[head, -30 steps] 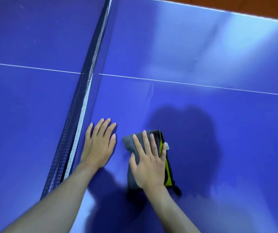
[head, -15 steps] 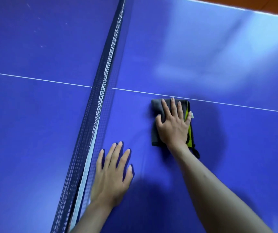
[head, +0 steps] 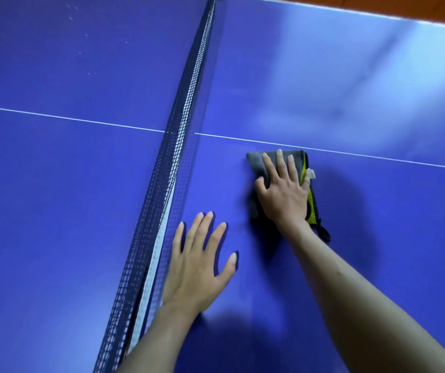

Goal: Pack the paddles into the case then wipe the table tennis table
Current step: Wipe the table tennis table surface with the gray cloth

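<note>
A folded grey cloth (head: pixel 260 160) with a yellow-green edge and a black loop lies on the blue table tennis table (head: pixel 363 224), just short of the white centre line. My right hand (head: pixel 283 189) presses flat on the cloth with straight, spread fingers. My left hand (head: pixel 197 262) rests flat on the bare table beside the net, fingers spread, holding nothing. No paddles or case are in view.
The dark net (head: pixel 173 168) with its white band runs from the top centre down to the bottom left, just left of my left hand. A white centre line (head: pixel 377 157) crosses the table. The table's far edge (head: pixel 377 17) meets an orange floor at top right.
My right hand has pushed the cloth away from me across the table, up to the white centre line. My left hand has stayed flat beside the net.
</note>
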Motion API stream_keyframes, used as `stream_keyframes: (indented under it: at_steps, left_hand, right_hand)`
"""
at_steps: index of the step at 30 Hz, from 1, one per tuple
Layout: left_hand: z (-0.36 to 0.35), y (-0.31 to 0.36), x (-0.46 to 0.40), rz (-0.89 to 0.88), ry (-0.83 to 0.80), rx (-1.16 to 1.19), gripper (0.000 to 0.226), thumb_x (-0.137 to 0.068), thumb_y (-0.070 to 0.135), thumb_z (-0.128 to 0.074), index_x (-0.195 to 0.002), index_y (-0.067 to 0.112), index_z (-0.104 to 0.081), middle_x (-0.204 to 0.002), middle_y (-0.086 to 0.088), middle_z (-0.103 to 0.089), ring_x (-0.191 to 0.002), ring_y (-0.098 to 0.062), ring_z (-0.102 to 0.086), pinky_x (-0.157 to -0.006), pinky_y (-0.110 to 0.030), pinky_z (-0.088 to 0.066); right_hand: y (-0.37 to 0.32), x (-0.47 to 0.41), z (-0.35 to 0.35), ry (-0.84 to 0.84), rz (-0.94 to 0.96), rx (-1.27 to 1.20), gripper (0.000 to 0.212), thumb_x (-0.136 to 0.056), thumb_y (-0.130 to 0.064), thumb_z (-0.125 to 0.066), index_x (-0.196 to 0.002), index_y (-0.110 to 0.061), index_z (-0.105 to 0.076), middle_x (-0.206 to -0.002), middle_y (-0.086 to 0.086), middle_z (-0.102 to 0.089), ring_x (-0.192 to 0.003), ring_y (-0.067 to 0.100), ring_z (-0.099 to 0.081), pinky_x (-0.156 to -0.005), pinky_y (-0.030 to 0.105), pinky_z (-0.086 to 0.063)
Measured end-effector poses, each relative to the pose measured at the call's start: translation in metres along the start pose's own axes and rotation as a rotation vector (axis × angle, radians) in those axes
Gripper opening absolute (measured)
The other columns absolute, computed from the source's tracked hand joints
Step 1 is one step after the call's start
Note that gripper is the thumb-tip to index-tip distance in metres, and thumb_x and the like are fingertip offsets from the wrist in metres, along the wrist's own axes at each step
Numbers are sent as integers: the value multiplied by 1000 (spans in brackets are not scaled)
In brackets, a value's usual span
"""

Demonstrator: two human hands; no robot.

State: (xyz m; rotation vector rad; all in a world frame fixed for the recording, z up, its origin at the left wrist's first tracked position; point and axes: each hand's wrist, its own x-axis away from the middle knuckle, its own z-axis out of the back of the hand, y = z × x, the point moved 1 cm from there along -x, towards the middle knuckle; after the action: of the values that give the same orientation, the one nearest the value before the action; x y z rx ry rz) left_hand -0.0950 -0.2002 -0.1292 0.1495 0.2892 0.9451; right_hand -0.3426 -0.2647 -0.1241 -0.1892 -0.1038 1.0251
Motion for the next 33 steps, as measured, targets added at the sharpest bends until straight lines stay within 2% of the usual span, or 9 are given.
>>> stream_keyframes:
  at_steps: [6, 12, 14, 16, 18, 20, 22, 27, 33]
  left_hand:
    - [11, 4, 5, -57, 27, -47, 51, -106, 42, -37, -148, 19, -53, -160, -8, -44, -154, -25, -30, -126, -51, -22]
    - [68, 12, -3, -332, 100, -132, 39, -94, 27, -57, -130, 17, -64, -156, -10, -49, -151, -30, -37, -121, -61, -25]
    - [86, -7, -21, -275, 84, -243, 47, -89, 24, -60, -135, 18, -61, -159, -11, -44, -153, -31, -33, -122, -63, -20]
    - [98, -37, -36, -80, 20, -294, 57, -90, 24, -61, -146, 17, -52, -163, -12, -38, -154, -30, -29, -124, -62, -18]
    - [95, -71, -42, 92, -117, -243, 65, -99, 34, -53, -159, 15, -34, -168, -10, -28, -156, -26, -24, -126, -56, -17]
    - [79, -100, -35, 112, -281, -230, 69, -107, 41, -37, -165, 16, -11, -172, -5, -16, -158, -21, -17, -128, -49, -12]
    - [58, -120, -22, 107, -304, -175, 66, -109, 45, -24, -166, 19, -2, -173, 0, -12, -159, -17, -13, -129, -46, -9]
    - [31, -124, -3, 165, -102, -75, 58, -109, 39, -23, -164, 24, -23, -170, 5, -23, -158, -14, -16, -129, -49, -11]
    - [37, -122, -6, 191, -93, -30, 61, -106, 49, -32, -162, 27, -31, -169, 8, -26, -158, -11, -17, -129, -49, -14]
  right_hand:
    - [-22, 126, -6, 69, 105, -8, 66, -94, -50, -35, -160, -42, -32, -171, -7, -22, -159, 16, -17, -126, 59, -11]
    - [-36, 240, -6, 106, 125, 18, 64, -95, -45, -49, -158, -38, -39, -168, -5, -31, -157, 18, -25, -123, 60, -22]
    - [-43, 262, -5, 61, 116, 42, 67, -91, -43, -49, -157, -38, -41, -169, -4, -29, -156, 19, -26, -123, 61, -23]
    - [-46, 271, -5, 27, 118, 64, 68, -91, -44, -48, -158, -38, -39, -170, -3, -27, -157, 20, -24, -123, 62, -22]
    - [-44, 268, -4, -1, 130, 78, 72, -90, -48, -49, -160, -38, -34, -171, -4, -22, -159, 20, -19, -123, 62, -21]
    - [-41, 260, -3, -6, 167, 74, 76, -89, -50, -52, -161, -41, -30, -172, -5, -20, -159, 19, -15, -123, 62, -20]
    - [-37, 246, -2, 6, 208, 67, 76, -89, -50, -54, -160, -44, -29, -171, -7, -19, -159, 16, -13, -124, 60, -19]
    - [-41, 178, -8, 88, 192, 24, 72, -89, -45, -54, -158, -45, -34, -170, -9, -25, -158, 13, -16, -126, 57, -16]
    - [-51, 73, -13, 71, 78, 36, 67, -92, -50, -43, -158, -48, -31, -171, -10, -21, -159, 13, -15, -128, 54, -5]
